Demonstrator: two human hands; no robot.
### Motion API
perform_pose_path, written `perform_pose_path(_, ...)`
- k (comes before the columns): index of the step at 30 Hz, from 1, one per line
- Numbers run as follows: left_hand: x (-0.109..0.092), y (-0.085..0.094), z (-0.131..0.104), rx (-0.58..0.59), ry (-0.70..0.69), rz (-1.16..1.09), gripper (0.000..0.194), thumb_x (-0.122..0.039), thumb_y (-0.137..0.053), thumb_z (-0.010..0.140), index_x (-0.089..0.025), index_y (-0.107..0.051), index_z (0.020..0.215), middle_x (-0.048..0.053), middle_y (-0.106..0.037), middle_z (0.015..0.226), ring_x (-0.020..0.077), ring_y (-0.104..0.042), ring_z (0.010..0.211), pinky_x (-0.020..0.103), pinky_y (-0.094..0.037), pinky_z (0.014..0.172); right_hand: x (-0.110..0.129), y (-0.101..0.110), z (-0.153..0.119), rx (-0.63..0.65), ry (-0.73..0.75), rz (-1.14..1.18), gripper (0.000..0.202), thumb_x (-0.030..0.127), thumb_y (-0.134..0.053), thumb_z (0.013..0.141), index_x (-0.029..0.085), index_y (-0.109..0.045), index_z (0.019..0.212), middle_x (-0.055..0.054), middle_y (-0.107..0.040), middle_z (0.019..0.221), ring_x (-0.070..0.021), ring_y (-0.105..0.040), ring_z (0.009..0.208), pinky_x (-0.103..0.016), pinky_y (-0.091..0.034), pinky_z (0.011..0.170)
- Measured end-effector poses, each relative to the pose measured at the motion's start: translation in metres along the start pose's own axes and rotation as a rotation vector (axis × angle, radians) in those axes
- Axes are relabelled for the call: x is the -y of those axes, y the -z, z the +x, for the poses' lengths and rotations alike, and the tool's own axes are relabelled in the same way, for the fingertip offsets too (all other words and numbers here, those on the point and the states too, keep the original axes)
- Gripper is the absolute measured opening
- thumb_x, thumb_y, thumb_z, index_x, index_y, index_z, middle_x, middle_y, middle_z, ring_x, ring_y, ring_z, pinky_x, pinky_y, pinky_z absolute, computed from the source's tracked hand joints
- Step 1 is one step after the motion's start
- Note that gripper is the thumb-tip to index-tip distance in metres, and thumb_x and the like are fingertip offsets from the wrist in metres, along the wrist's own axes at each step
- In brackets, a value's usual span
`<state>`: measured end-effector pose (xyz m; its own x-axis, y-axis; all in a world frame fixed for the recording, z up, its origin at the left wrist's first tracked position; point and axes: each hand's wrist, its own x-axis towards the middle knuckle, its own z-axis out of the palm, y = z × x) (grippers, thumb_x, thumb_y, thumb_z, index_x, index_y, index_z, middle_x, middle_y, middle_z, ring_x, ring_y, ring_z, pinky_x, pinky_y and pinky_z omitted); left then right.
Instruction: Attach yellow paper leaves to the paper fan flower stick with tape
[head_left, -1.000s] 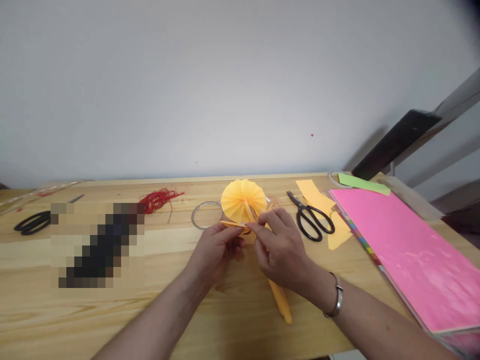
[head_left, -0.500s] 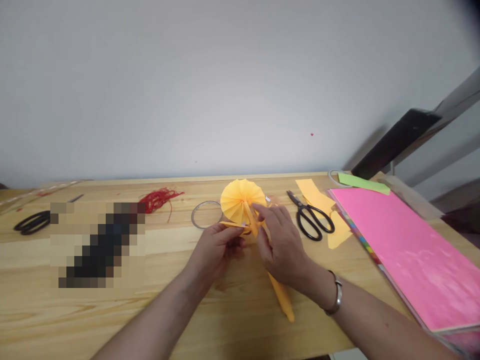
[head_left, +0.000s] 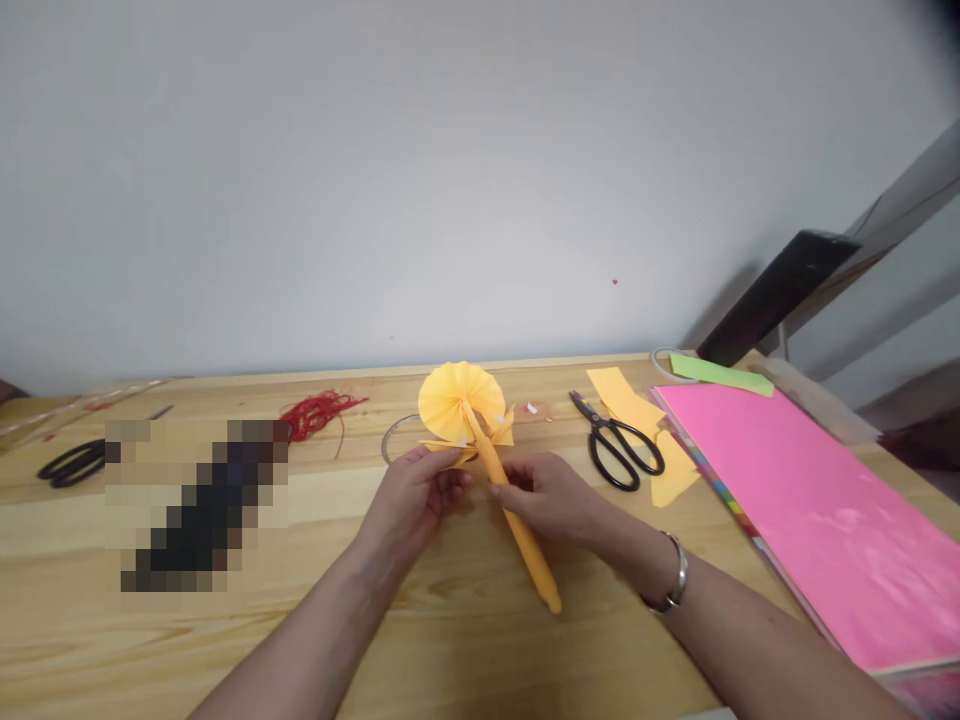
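Note:
A paper flower with a round, pleated yellow head [head_left: 457, 400] is in front of me, over the table. Its rolled orange paper stem [head_left: 529, 545] slants down to the right, toward me. My left hand [head_left: 420, 495] pinches a folded paper leaf [head_left: 442, 447] at the stem's left, just below the head. My right hand [head_left: 551, 495] is closed around the upper stem, the thumb on its near side and the other fingers partly hidden. A second leaf [head_left: 504, 428] sticks out on the stem's right. Small white bits show on both leaves.
Black-handled scissors [head_left: 619, 445] lie to the right beside orange paper scraps [head_left: 622, 395]. Farther right are a pink paper stack [head_left: 810, 510] and a green strip [head_left: 724, 375]. Red string [head_left: 322, 415], a tape roll [head_left: 386, 440], more scissors [head_left: 71, 463] and a blurred-out dark object [head_left: 202, 520] lie leftward.
My right hand has moved down from beside the flower head and now grips the stem. The flower has shifted slightly left, and the right leaf shows more plainly. My left hand keeps its pinch.

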<state>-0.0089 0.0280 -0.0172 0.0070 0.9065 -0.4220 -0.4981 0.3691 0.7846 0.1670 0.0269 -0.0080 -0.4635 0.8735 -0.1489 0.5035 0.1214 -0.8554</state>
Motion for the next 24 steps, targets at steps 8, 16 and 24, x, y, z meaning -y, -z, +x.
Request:
perform_pose_path(8, -0.004, -0.005, -0.002, -0.011, -0.05, 0.008, 0.016, -0.016, -0.075, 0.063, -0.014, -0.061, 0.069, -0.001, -0.066, 0.068, 0.0072, -0.06, 0.051, 0.016, -0.047, 0.047, 0.001, -0.004, 0.0, -0.017, 0.005, 0.079, 0.017, 0.029, -0.048, 0.077, 0.017, -0.048, 0.065, 0.005, -0.041, 0.061, -0.0087, -0.036, 0.057, -0.021, -0.027, 0.051)
perform_pose_path(16, -0.003, -0.006, 0.001, -0.035, -0.072, 0.052, 0.018, -0.014, -0.077, 0.059, -0.012, -0.061, 0.064, 0.0, -0.067, 0.065, 0.0044, -0.055, 0.046, 0.013, -0.044, 0.044, 0.0, -0.008, 0.0, -0.025, -0.036, 0.093, 0.021, 0.033, -0.055, 0.075, 0.017, -0.05, 0.063, 0.005, -0.042, 0.058, -0.0077, -0.036, 0.054, -0.02, -0.027, 0.048)
perform_pose_path(24, 0.0, -0.001, 0.003, 0.002, -0.065, 0.044, 0.018, -0.017, -0.077, 0.061, -0.013, -0.062, 0.069, -0.001, -0.065, 0.067, 0.0047, -0.056, 0.049, 0.014, -0.045, 0.047, -0.005, -0.013, 0.0, 0.017, -0.009, 0.18, 0.018, 0.032, -0.055, 0.079, 0.017, -0.055, 0.071, 0.004, -0.049, 0.061, -0.008, -0.043, 0.053, -0.019, -0.033, 0.046)
